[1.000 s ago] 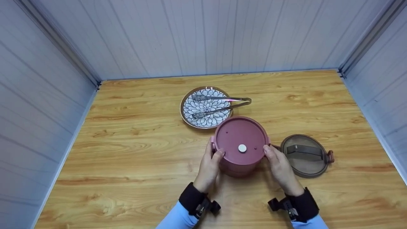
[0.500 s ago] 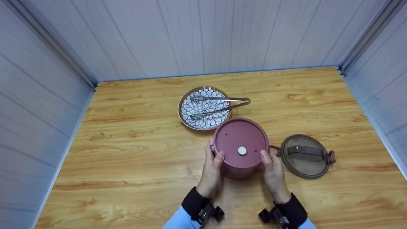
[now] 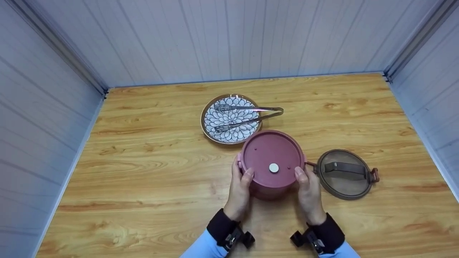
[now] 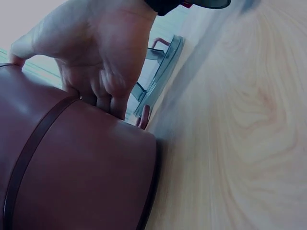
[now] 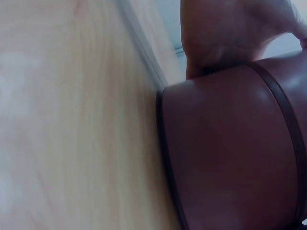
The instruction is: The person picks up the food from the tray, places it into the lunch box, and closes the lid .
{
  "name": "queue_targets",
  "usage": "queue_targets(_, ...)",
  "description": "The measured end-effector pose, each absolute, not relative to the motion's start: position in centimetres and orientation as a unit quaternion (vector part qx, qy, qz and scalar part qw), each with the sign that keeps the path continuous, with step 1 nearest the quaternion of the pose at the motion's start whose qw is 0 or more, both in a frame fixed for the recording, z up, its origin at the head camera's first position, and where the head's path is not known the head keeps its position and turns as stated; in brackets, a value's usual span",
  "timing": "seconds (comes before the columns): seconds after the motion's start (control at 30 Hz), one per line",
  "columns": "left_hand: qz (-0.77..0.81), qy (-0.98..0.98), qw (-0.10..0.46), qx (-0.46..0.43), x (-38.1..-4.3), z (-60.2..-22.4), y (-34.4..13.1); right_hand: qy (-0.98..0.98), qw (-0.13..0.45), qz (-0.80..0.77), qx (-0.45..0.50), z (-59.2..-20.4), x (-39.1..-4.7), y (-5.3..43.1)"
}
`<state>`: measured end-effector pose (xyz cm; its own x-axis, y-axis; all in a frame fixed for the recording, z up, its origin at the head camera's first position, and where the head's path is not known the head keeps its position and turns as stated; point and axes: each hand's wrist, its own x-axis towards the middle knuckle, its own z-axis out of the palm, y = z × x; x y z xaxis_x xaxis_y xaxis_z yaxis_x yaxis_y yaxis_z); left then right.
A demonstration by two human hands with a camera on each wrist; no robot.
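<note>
A maroon round lunch box (image 3: pixel 269 159) stands upright on the table, its inner lid in place with a white button on top. My left hand (image 3: pixel 238 195) grips its left side, thumb over the rim. On the right side my right hand (image 3: pixel 310 193) holds it the same way, thumb on the rim. In the left wrist view, fingers of the right hand (image 4: pixel 103 57) lie along the wall, and the base meets the table. The right wrist view shows the left hand (image 5: pixel 230 36) against the lunch box (image 5: pixel 230 143). Some fingertips are hidden behind it.
A brown, see-through outer lid (image 3: pixel 344 186) with a strap handle and side clips lies at the right. Behind the lunch box sits a flower-patterned plate (image 3: pixel 229 138) with metal tongs (image 3: pixel 267 116) across it. Pale panel walls (image 3: pixel 244 39) enclose the wooden table (image 3: pixel 143 172).
My right hand has shifted slightly inward and nearer me along the lunch box's right side, its thumb now on the front right rim. The lunch box has stayed nearly in place.
</note>
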<state>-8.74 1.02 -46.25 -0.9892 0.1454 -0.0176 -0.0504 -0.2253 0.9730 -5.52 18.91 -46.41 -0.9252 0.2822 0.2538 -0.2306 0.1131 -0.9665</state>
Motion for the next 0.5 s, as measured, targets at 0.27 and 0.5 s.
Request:
queue_targets(0.27,0.786,0.616,0.038,0.037,-8.7,-46.2,1.0,-0.693,0.149,0.704,-0.049,-46.1,-5.4,17.5)
queue_targets(0.5,0.794,0.605,0.054,0.039,-8.8,-46.1,1.2,-0.681,0.119,0.721,-0.048,-45.7,-5.2,17.7)
